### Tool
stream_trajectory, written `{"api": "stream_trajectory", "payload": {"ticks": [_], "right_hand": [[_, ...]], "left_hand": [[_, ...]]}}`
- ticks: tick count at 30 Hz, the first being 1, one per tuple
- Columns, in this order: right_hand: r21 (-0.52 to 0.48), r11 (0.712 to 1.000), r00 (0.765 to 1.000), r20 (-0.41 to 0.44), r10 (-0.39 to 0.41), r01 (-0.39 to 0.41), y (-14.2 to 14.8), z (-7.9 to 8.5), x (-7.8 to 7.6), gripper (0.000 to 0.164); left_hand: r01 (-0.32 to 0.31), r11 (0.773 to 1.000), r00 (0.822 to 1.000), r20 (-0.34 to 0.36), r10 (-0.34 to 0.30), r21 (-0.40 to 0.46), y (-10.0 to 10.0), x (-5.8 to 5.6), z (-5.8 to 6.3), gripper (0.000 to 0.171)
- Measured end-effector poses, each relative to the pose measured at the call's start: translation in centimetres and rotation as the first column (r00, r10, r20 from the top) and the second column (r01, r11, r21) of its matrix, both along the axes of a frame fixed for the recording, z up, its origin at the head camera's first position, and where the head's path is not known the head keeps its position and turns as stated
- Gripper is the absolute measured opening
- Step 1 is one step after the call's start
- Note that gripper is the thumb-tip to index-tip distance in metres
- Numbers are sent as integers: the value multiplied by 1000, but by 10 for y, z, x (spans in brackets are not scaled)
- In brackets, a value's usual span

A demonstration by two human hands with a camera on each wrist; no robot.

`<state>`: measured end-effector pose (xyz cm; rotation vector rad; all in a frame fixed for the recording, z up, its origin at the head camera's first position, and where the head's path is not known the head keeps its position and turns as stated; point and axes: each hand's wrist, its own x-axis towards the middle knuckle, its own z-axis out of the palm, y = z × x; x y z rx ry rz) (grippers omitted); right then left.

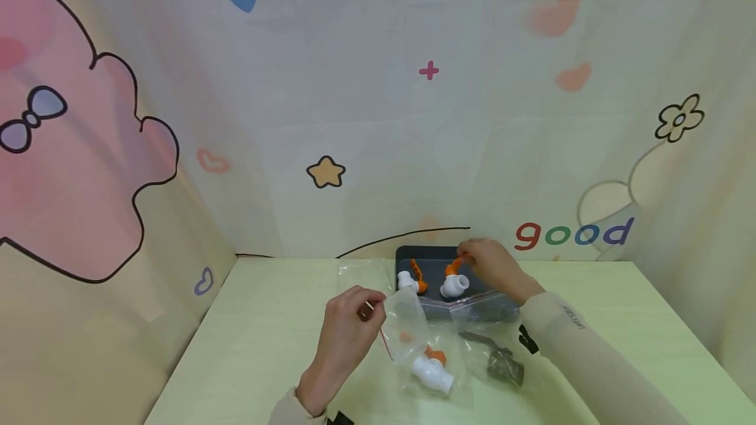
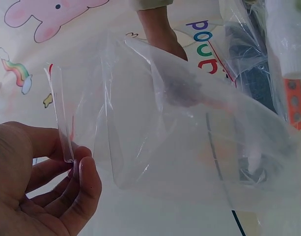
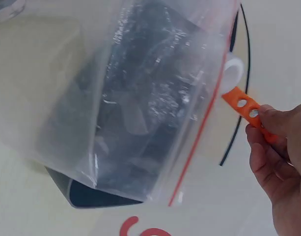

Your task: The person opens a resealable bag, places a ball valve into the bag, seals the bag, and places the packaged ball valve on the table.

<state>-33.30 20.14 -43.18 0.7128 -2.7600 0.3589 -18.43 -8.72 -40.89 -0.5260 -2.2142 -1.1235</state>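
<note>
My right hand [image 1: 496, 267] pinches the orange perforated handle [image 3: 242, 103] of a white plastic ball valve [image 1: 455, 286] at the dark tray [image 1: 401, 256]. A second white valve [image 1: 407, 281] with an orange handle is at the tray's left side. Nearer the front, my left hand [image 1: 350, 323] pinches the edge of a clear zip bag [image 2: 135, 142] between thumb and fingers. Below that bag, a white valve [image 1: 434, 376] with an orange part lies under clear plastic; whether it is inside the held bag, I cannot tell.
A grey valve [image 1: 505, 367] in a clear bag lies right of centre on the pale green table [image 1: 254, 333]. Another clear bag [image 3: 140, 118] with a red zip line covers part of the tray. Behind the table hangs a printed curtain [image 1: 378, 117].
</note>
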Motion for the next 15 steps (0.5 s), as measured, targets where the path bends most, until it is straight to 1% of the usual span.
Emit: {"api": "stream_trajectory", "payload": {"ticks": [5, 9, 15], "right_hand": [[-5, 1000, 999, -37, 4, -4, 3, 8, 7, 14], [-33, 999, 999, -53, -2, 0, 6, 14, 15, 15], [-71, 997, 996, -92, -8, 1, 8, 30, 29, 17]], "left_hand": [[-2, 1000, 1000, 7, 2, -2, -1, -1, -1, 15], [-6, 1000, 1000, 24, 6, 0, -1, -1, -2, 16], [-5, 1000, 999, 31, 5, 0, 0, -2, -3, 15]]}}
